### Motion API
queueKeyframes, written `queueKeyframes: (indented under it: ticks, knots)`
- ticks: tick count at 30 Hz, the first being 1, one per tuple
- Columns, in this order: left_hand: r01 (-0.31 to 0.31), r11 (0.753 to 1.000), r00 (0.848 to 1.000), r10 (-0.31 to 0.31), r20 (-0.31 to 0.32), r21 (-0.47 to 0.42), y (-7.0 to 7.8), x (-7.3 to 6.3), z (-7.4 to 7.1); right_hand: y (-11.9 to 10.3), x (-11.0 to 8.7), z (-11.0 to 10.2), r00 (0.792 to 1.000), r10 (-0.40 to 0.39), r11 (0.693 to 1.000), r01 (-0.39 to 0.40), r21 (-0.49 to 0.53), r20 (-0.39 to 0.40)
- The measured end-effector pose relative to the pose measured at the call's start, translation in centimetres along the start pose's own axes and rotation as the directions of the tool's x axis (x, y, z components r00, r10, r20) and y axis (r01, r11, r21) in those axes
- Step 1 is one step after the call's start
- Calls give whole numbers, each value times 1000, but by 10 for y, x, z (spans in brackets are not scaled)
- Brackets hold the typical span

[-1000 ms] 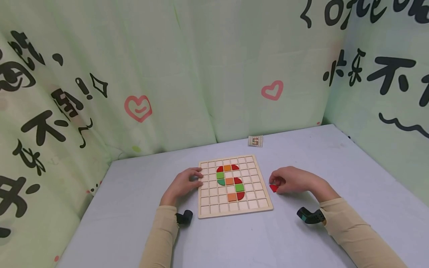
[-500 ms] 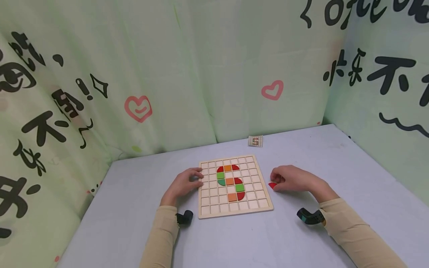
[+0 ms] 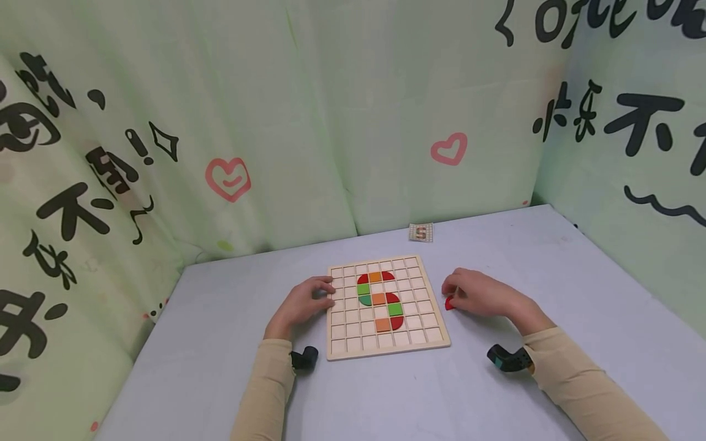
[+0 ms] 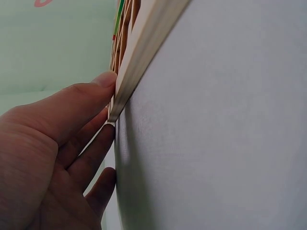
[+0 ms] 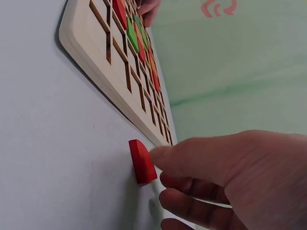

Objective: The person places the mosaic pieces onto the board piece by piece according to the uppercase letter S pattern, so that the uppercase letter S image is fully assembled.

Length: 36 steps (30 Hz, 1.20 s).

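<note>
My right hand (image 3: 478, 293) is just right of the wooden grid board (image 3: 344, 354). Between its thumb and fingers it pinches a red quarter-circle tile (image 3: 449, 303). In the right wrist view that tile (image 5: 143, 162) stands tilted close over the white cloth, the thumb tip against one side. My left hand (image 3: 302, 304) touches the board's left edge with thumb and fingertips, its fingers loosely extended. Red quarter-circles, orange squares (image 3: 375, 277), green squares (image 3: 362, 288) and a dark green quarter-circle (image 3: 364, 300) sit in the board's cells, forming a curved figure.
A small pattern card (image 3: 421, 233) with a similar figure lies at the table's back edge. White cloth (image 3: 220, 367) covers the table. Green printed curtains (image 3: 331, 122) stand behind and at both sides.
The red tile has turned between my right fingertips. My right hand has shifted slightly away from me. The left hand and the board stay where they were.
</note>
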<state>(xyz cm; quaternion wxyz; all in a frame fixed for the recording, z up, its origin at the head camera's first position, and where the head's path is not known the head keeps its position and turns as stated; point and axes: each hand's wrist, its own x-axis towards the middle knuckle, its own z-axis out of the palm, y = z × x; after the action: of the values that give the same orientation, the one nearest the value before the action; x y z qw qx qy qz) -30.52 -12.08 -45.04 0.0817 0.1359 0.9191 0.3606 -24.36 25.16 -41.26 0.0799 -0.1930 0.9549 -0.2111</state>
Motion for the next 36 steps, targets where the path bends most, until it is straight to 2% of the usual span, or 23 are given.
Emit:
queueKeyframes:
  ticks: [4, 8, 11, 26, 36]
  knots:
    - [4, 1000, 1000, -4, 1, -7, 1, 0, 0, 0, 1, 3, 999, 52, 999, -52, 10, -8]
    - [2, 1000, 1000, -2, 3, -13, 1, -1, 1, -2, 1, 5, 998, 58, 998, -58, 20, 8]
    - [2, 1000, 1000, -2, 1, -13, 1, -1, 1, -3, 1, 5, 999, 32, 999, -32, 25, 19]
    - [17, 1000, 1000, -17, 1, -14, 2, 1, -1, 2, 2, 3, 999, 24, 1000, -25, 14, 36]
    - [9, 1000, 1000, -9, 5, -10, 2, 0, 0, 0, 3, 2, 999, 12, 999, -10, -34, 35]
